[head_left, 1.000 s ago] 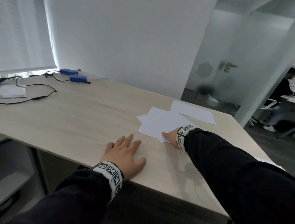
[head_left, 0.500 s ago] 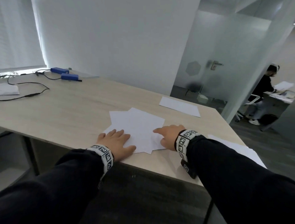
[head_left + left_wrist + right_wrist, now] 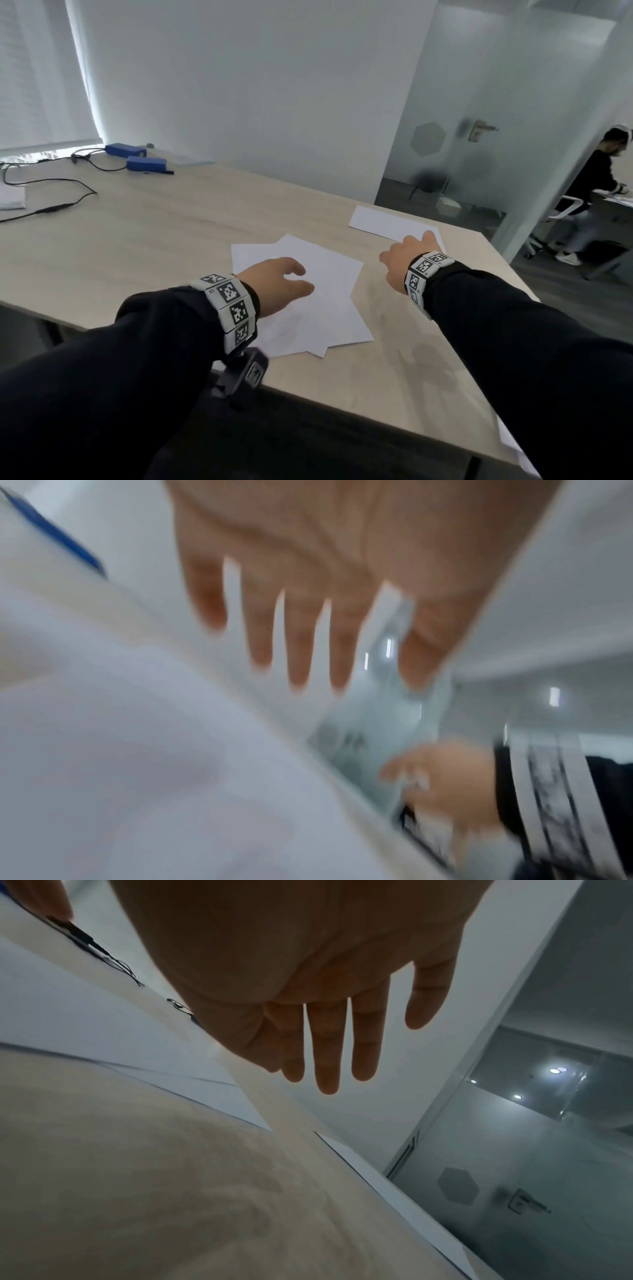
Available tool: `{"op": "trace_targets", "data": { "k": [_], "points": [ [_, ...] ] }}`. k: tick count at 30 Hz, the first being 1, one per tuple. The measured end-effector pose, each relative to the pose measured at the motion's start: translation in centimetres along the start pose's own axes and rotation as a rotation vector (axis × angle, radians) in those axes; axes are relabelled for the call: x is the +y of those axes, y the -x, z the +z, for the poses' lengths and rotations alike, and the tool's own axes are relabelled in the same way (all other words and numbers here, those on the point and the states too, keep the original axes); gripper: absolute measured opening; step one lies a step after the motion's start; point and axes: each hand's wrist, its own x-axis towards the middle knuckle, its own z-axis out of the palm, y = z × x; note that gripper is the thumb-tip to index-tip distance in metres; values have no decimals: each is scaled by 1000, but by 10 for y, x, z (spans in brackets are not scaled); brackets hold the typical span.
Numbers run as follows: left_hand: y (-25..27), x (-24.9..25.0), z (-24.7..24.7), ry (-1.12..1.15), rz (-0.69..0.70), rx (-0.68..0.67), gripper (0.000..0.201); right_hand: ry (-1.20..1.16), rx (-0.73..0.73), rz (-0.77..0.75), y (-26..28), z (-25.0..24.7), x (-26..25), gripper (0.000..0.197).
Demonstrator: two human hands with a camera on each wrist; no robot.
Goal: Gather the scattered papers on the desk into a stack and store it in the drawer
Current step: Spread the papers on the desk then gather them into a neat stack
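The right hand [image 3: 407, 260] is leaving the fanned paper pile [image 3: 322, 308] and reaching, fingers straight, toward the lone sheet [image 3: 383, 222] at two o'clock. The left hand [image 3: 274, 284] is hovering over the pile, fingers relaxed. No readable writing anywhere.

Two blue boxes [image 3: 125, 149] are sitting side by side way off past the fingertips, at the far left end of the tabletop, with black cables [image 3: 51, 192] snaking toward the left edge. A white pad [image 3: 12, 197] is lying right at that left edge. Further out beyond the fingers on the right, a frosted glass door [image 3: 455, 144] with a metal handle [image 3: 479, 128] is showing a grey hexagon sticker [image 3: 428, 138]. Through the opening, a person in dark clothes [image 3: 596, 178] is sitting on a white chair [image 3: 561, 212], leaning over another desk.
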Motion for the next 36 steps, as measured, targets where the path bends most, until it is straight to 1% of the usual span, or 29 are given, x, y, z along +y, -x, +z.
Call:
{"op": "trace_targets", "data": {
  "k": [2,6,9,11,14,17,18,20,23,26,28,30,32,34,35,36],
  "points": [
    [-15,9,-4,172,37,0,34,33,4,9,-18,7,7,37],
    [-48,24,-5,381,122,92,17,81,0,31,-59,22,16,36],
    [-78,29,3,548,155,151,12,114,-27,44,-91,32,19,39],
    [-99,26,11,714,113,160,13,133,-40,47,-114,42,20,41],
    [-124,17,29,970,-5,121,18,130,-59,66,-145,55,25,44],
    [-140,7,41,1178,-145,76,16,121,-137,86,-172,65,28,52],
    [-144,5,42,1220,-172,69,15,117,-155,96,-181,69,29,56],
    [-149,-1,45,1271,-192,71,16,81,-187,133,-195,77,29,59],
    [-149,-8,48,1348,-207,90,19,-35,-210,167,-225,94,32,54],
    [-148,-12,49,1374,-213,79,21,-133,-240,160,-239,100,33,64],
    [-148,-11,48,1383,-212,70,20,-238,-225,139,-231,93,29,66],
    [-145,-9,46,1391,-215,69,19,-325,-226,132,-211,77,18,68],
    [-140,-4,42,1385,-216,65,18,-333,-240,82,-195,63,3,59],
    [-130,4,35,1345,-199,47,16,-327,-191,2,-183,58,-10,66],
    [-124,7,31,1327,-186,34,15,-333,-184,-20,-175,54,-16,64],
    [-116,10,28,1311,-174,20,14,-337,-182,-44,-168,52,-20,57]
  ]
}}
